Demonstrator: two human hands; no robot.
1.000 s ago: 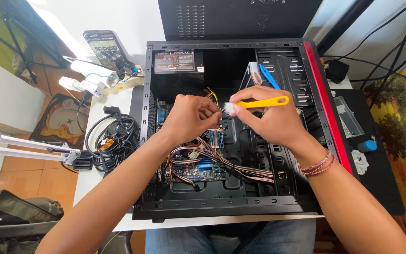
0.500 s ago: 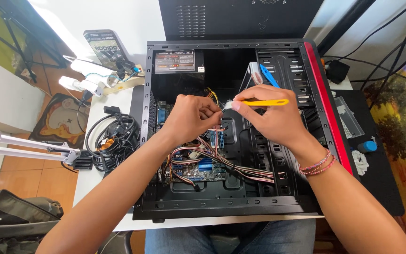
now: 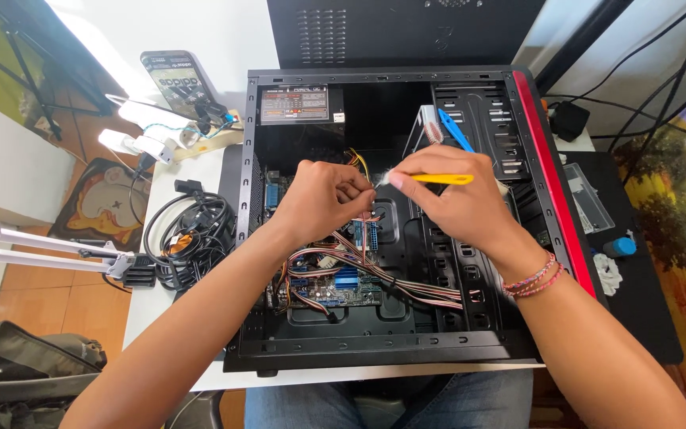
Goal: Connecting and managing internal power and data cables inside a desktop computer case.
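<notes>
1. The yellow tool (image 3: 441, 179) is thin, with a white tip. It lies flat over the middle of the open computer case (image 3: 553, 199).
2. The right hand (image 3: 458, 202) is closed around it. The left hand (image 3: 319, 200) pinches shut by the tip, on what I cannot tell.
3. The tool lies flatter than before.
4. Coloured wires (image 3: 375, 270) sit at 6 o'clock. Black cables (image 3: 188, 234) lie at 9 o'clock.

A black cable coil (image 3: 188, 238), a phone (image 3: 172, 79) and a white power strip (image 3: 140, 144) lie on the desk.
</notes>
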